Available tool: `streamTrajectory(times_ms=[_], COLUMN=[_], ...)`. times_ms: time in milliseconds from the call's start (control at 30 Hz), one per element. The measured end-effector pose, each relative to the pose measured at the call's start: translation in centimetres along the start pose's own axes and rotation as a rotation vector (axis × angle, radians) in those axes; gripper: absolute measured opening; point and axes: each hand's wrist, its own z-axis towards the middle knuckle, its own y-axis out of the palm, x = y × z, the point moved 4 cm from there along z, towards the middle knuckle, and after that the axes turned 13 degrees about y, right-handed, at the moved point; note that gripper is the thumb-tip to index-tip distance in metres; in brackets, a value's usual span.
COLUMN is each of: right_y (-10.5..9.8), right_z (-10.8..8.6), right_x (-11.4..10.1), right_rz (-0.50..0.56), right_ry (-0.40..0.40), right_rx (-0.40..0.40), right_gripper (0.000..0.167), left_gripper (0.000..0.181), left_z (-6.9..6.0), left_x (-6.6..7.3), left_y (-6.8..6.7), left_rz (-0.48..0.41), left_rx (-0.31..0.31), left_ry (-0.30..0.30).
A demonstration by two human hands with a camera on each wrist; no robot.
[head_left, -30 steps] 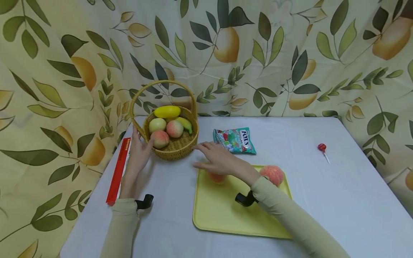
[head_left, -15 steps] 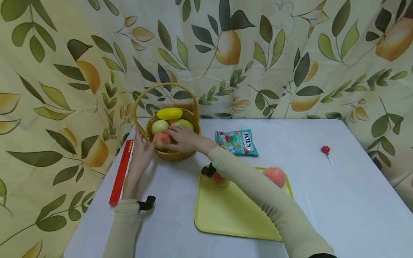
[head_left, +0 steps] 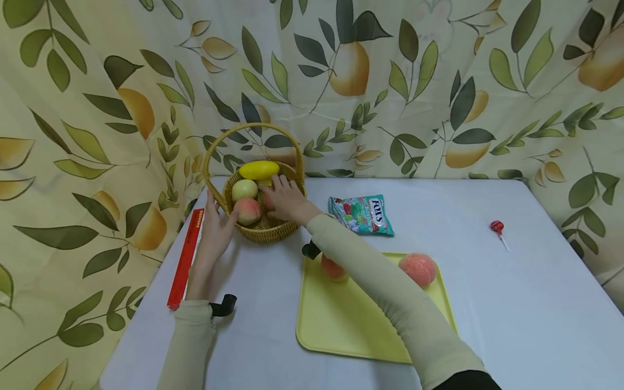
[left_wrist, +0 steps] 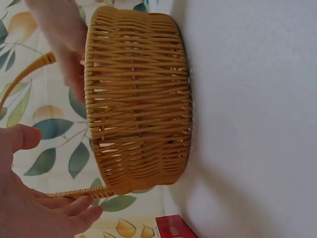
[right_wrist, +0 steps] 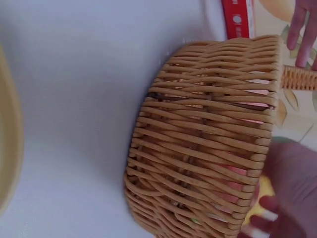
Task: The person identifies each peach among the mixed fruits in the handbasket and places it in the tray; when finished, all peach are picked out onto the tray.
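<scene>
One basket [head_left: 265, 234]: two peaches [head_left: 247, 211], one pale fruit [head_left: 245, 190] visible. One tray [head_left: 341, 319]: two further peaches [head_left: 418, 270]. Left hand [head_left: 214, 233]: fingers extended, touching handle [left_wrist: 74, 193]. Right hand [head_left: 286, 201]: at one basket peach, grasp indeterminable.

A pale curtain [head_left: 312, 65] patterned with leaves and fruit is hanging behind a white-topped table [head_left: 517, 309], perhaps a rabbit figure [head_left: 433, 24] faintly showing through.
</scene>
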Motion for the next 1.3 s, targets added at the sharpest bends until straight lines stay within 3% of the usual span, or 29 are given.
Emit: streamTrajectory(times_ms=[200,367,533,700,867,1033,1300], right_y=[0.1,0.7,0.6,-0.8,-3.9,-5.8,-6.8], right_z=[-0.5,-0.2,0.0,-1.2,-4.1,-8.8,-16.7], right_x=[0.3,0.9,1.6,2.6,4.9,7.2,9.7], right_rz=[0.035,0.055,0.086,0.187,0.314,0.348,0.386], right_ry=[0.036,0.076,0.044,0.000,-0.010,-0.034,-0.078], right_rx=[-0.099,-0.105,-0.109,-0.029,0.078,0.152,0.134], right_gripper=[0.059,0.050,0.058,0.066,0.068,0.067,0.065], left_gripper=[0.091,0.092,0.091,0.092,0.092,0.092,0.091], left_z=[0.1,0.0,0.2,0.3,0.7,0.6,0.2], left_x=[0.0,-0.1,-0.3,-0.3,-0.1,0.0,-0.2], left_y=[-0.2,-0.2,-0.1,0.1,0.3,0.2,-0.3], left_rz=[-0.007,-0.015,-0.023,-0.018,-0.011,-0.007,-0.019], left_rx=[0.002,0.011,0.012,0.008,0.003,0.011,-0.005], left_ry=[0.019,0.030,0.043,0.044,0.041,0.038,-0.002])
